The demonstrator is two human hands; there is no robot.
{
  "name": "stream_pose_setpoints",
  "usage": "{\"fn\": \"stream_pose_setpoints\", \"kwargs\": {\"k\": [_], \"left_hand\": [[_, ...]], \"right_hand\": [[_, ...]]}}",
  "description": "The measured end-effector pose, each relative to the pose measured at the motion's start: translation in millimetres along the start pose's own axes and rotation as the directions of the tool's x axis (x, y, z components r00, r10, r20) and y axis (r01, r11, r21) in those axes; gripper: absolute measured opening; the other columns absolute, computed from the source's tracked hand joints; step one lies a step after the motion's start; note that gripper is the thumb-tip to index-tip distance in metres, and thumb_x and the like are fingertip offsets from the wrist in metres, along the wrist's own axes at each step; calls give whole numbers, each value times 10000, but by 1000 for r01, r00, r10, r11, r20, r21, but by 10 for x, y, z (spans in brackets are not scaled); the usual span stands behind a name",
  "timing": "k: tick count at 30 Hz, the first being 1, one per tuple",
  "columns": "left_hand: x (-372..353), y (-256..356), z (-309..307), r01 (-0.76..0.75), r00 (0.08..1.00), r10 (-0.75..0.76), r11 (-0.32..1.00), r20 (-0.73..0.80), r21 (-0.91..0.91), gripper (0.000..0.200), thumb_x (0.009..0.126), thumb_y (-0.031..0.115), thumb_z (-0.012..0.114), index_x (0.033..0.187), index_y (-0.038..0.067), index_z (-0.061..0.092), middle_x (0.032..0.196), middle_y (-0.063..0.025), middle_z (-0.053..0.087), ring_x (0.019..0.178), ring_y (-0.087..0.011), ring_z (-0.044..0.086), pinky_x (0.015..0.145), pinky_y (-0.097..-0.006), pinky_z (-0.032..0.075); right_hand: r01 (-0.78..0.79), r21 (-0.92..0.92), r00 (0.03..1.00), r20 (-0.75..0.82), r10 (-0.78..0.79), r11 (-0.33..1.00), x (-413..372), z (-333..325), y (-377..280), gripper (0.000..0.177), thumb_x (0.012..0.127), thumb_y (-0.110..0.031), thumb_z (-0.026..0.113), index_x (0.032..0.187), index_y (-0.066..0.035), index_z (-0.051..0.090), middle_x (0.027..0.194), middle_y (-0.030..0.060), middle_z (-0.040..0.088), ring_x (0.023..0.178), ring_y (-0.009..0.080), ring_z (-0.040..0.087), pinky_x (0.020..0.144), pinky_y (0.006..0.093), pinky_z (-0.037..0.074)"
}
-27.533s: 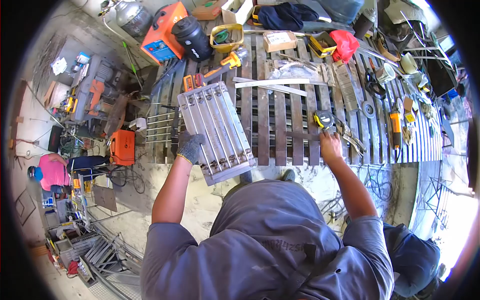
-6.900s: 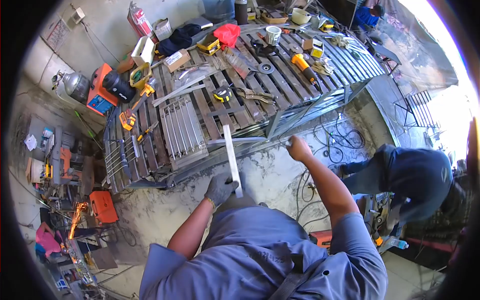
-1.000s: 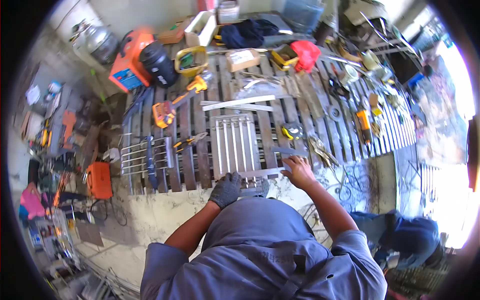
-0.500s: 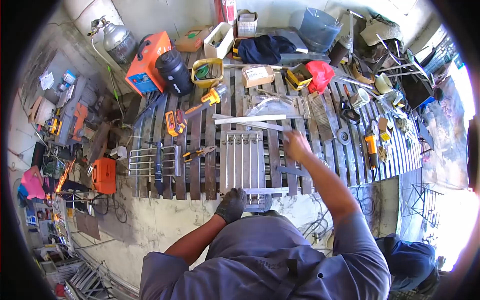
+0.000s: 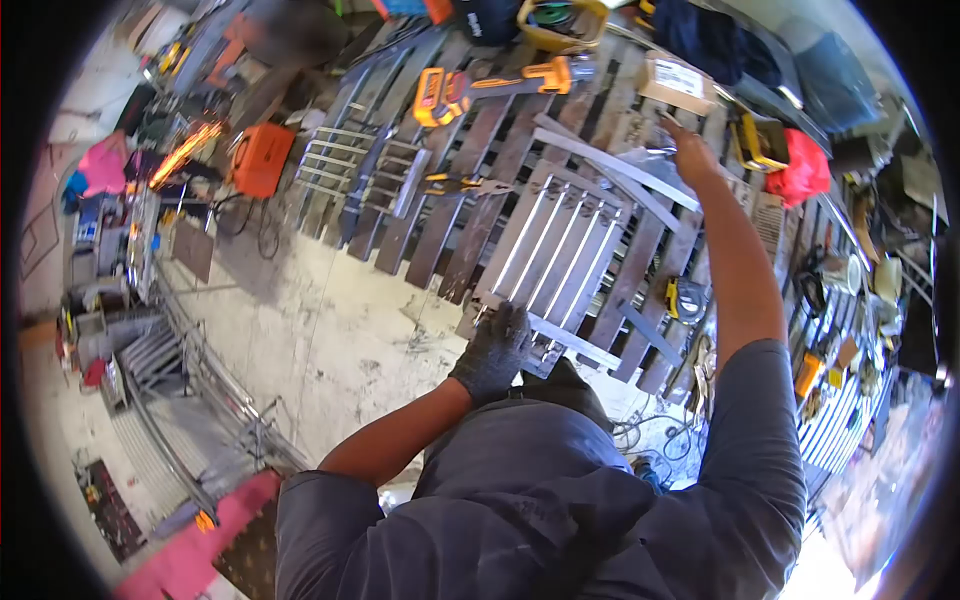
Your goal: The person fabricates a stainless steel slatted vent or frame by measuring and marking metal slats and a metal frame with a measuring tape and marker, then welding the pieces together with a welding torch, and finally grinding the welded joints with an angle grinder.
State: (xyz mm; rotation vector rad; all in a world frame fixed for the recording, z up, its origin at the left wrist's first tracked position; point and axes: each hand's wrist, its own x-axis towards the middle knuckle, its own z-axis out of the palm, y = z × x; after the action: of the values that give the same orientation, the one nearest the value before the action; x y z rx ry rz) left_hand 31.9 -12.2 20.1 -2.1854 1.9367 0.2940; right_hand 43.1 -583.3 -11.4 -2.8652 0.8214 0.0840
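Note:
My left hand [image 5: 493, 350], in a dark glove, grips the near left corner of a metal frame. Several shiny rods [image 5: 548, 235] run along the frame over a flat plate [image 5: 522, 228]. A flat bar [image 5: 575, 342] crosses its near end beside the glove. My bare right hand [image 5: 690, 152] reaches over the far side of the bench, close to a cardboard box [image 5: 680, 82] and some clear plastic [image 5: 645, 158]. Its fingertips are blurred, and I cannot tell whether they hold anything. Two long pale strips [image 5: 612, 165] lie between that hand and the frame.
Left of the frame are pliers [image 5: 465, 185], a yellow cordless tool [image 5: 500, 85] and a small barred grille [image 5: 360, 165] on the slatted bench [image 5: 435, 240]. A tape measure [image 5: 686, 300] lies right. Sparks [image 5: 187, 155] fly at far left, near an orange case [image 5: 262, 160].
The view has turned and shifted, so the bench appears tilted. My right hand has moved farther out, from the strips towards the cardboard box. My left hand remains at the frame's near corner.

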Motion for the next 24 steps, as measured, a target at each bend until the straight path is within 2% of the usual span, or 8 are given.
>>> {"fn": "stream_pose_setpoints", "kwargs": {"k": [1,6,9,12,16,19,20,24], "left_hand": [[-6,34,103,12,1000,-11,999,-10,45,670,1047,322,536,1585,-74,493,1737,-353,303,1614,-591,278,1213,-663,395],[-25,87,58,73,996,-81,976,-31,-204,679,1045,327,528,1591,-75,488,1734,-341,317,1614,-594,270,1227,-675,364],[-27,95,68,87,992,-105,973,-72,-211,671,1042,332,537,1584,-62,507,1712,-341,346,1605,-585,292,1216,-669,372],[-12,93,94,79,992,-94,983,-85,-166,624,1040,320,543,1554,-33,556,1673,-324,404,1567,-568,363,1156,-656,423],[2,94,22,66,996,-69,997,-63,-42,554,1058,299,525,1534,26,597,1633,-301,456,1544,-539,413,1098,-631,475],[17,107,82,69,994,-73,996,-86,-52,540,1058,297,528,1522,33,606,1613,-295,474,1542,-528,420,1089,-609,486],[22,94,85,71,992,-77,995,-96,-72,537,1057,298,532,1518,34,609,1607,-293,480,1542,-525,421,1089,-599,489],[32,55,-7,56,995,-55,998,-81,14,505,1047,286,552,1486,53,637,1569,-272,515,1483,-502,475,1076,-550,506]], "right_hand": [[12,-117,999,46,-7,993,58,-29,-7,784,923,19,746,1630,-222,506,1318,251,743,1219,440,727,1050,542,582],[204,-401,979,113,-172,893,174,33,79,376,879,-30,756,1246,-96,713,1245,174,750,1249,380,697,1079,575,526],[256,-419,959,223,-175,871,134,-90,41,290,842,-55,765,1125,-75,706,1214,156,737,1272,354,665,1108,589,469],[201,-235,968,194,-157,951,-4,-338,-86,269,865,-99,762,1129,-78,710,1232,158,733,1285,369,649,1122,576,451],[253,-195,960,-69,-271,948,-145,-646,-233,233,900,-116,778,1118,-59,721,1183,172,750,1239,382,669,1133,558,447],[282,-89,949,-124,-291,955,-248,-877,-389,328,898,-110,823,1204,-25,740,1156,202,756,1212,419,663,1149,539,444],[351,-105,898,-244,-367,930,-276,-902,-446,280,942,-114,804,1196,-15,740,1129,215,769,1117,404,705,1074,490,508],[345,465,890,-438,-127,815,-610,-1201,-1010,200,1015,-44,710,1210,-3,694,1164,212,772,1148,428,733,954,481,574]]}}
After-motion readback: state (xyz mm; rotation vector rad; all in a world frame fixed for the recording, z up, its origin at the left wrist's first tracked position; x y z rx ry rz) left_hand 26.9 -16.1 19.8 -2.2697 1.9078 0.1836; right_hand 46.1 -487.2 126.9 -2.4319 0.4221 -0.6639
